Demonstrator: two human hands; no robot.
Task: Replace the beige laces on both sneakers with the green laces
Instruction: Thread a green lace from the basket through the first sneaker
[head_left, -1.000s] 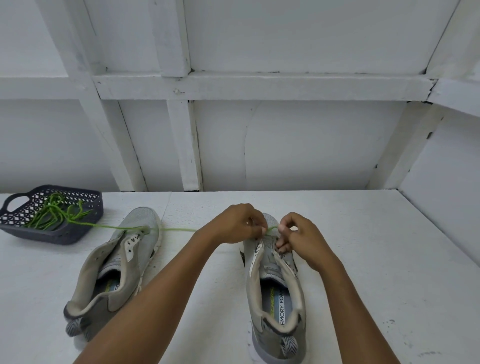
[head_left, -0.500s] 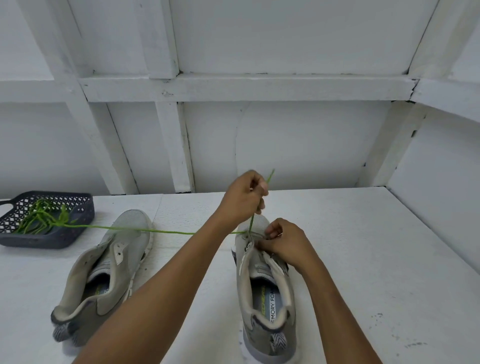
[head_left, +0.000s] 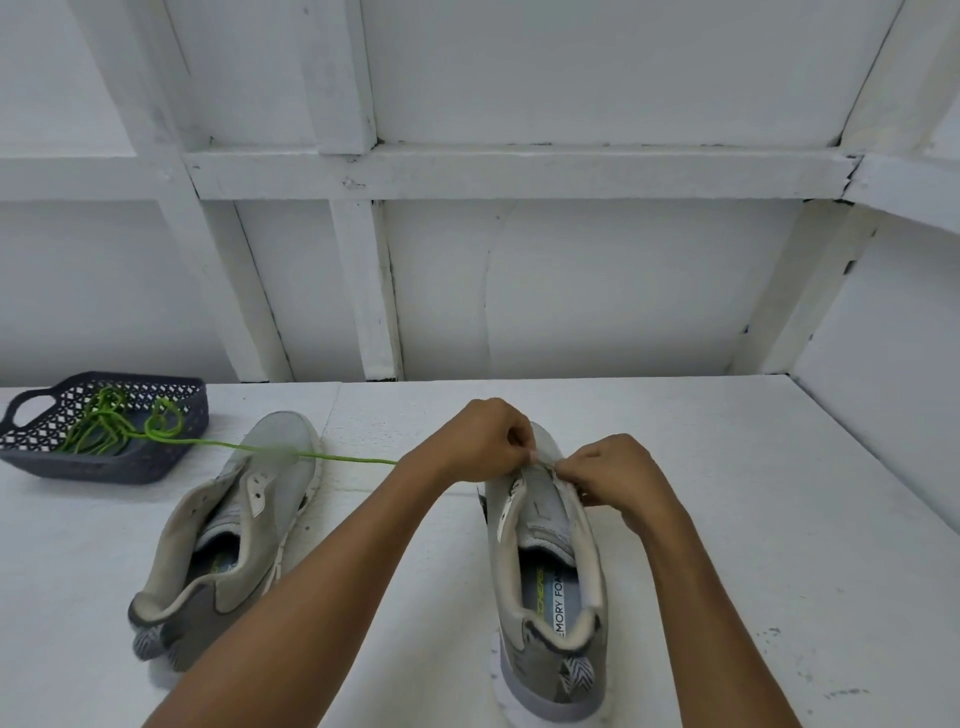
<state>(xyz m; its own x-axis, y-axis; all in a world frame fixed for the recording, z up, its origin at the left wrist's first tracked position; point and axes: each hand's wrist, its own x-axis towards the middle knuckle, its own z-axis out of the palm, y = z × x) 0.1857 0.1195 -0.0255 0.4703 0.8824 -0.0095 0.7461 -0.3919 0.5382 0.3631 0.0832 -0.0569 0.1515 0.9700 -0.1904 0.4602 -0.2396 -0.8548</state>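
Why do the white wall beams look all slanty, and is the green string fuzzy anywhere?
Head view: the wide-angle lens splays the wall beams outward; the green lace smears where it crosses the toe of the left sneaker; light is soft and even, with faint shadows under the basket and no glare.

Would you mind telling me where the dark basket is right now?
In the head view, the dark basket sits at the far left of the table, beyond the left sneaker, holding green laces.
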